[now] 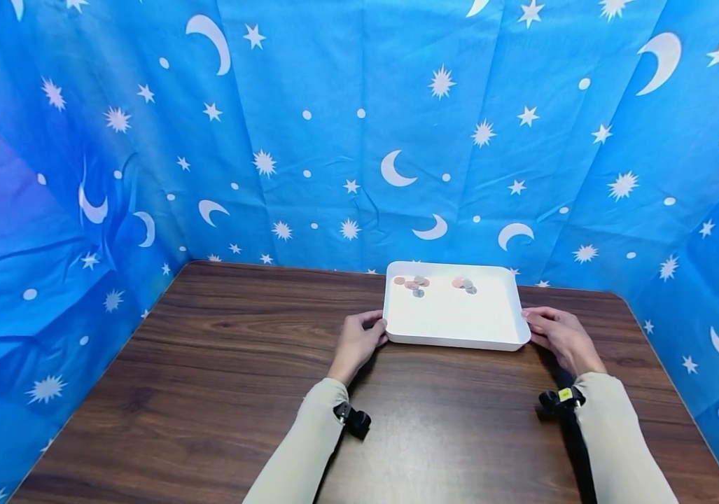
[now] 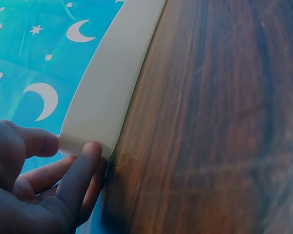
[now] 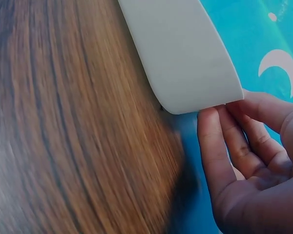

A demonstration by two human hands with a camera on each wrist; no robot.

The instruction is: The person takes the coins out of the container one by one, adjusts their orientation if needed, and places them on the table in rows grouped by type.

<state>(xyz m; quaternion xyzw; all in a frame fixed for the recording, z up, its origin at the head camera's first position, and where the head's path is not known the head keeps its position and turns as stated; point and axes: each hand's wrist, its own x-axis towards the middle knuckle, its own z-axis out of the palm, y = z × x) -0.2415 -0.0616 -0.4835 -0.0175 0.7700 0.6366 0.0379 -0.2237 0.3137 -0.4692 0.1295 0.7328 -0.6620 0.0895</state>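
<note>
A shallow white rectangular tray (image 1: 454, 318) sits near the back edge of the table. Inside it, toward the far side, lie copper and silver coins: one group (image 1: 419, 282) at the left and a smaller one (image 1: 463, 284) right of the middle. My left hand (image 1: 357, 341) grips the tray's left end by the near corner; in the left wrist view its thumb is at the rim and its fingertips are against the wall. At the opposite end my right hand (image 1: 562, 338) holds the near right corner, thumb at the rim, fingers along the wall's lower edge in the right wrist view.
The tray stands on a dark brown wood-grain table (image 1: 220, 392). Blue cloth (image 1: 334, 91) with white moons and stars hangs behind the table and along both sides. A black strap with a small device (image 1: 353, 418) is on the left wrist, another (image 1: 559, 400) on the right.
</note>
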